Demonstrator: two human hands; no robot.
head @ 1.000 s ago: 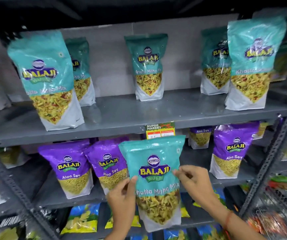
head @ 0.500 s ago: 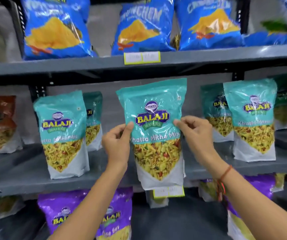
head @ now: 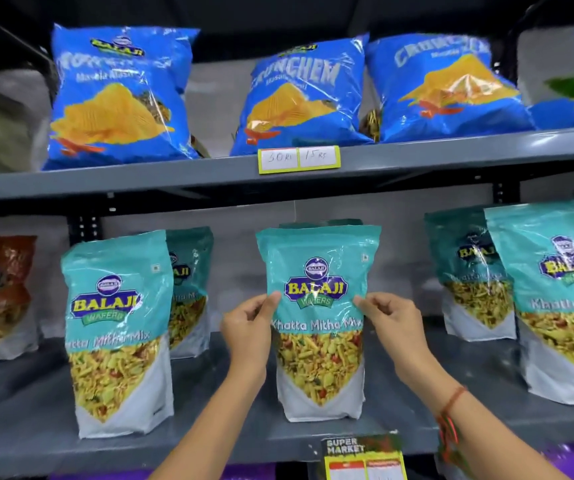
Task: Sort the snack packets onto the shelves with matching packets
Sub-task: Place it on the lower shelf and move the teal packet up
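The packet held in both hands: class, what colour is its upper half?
Teal, on the held packet, clearest in the head view.

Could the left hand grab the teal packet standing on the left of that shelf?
Probably yes. The left hand is pinching the held Khatta Mitha Mix packet now, so it must let go first. The standing teal packet sits at the shelf's front edge, with nothing in between.

I see the teal Khatta Mitha Mix packet [head: 318, 320] standing upright on the grey middle shelf [head: 209, 441], label facing me, its clear window showing yellow mix above a white base. More matching teal packets [head: 117, 330] stand upright on the same shelf, to its left and right and one directly behind it.
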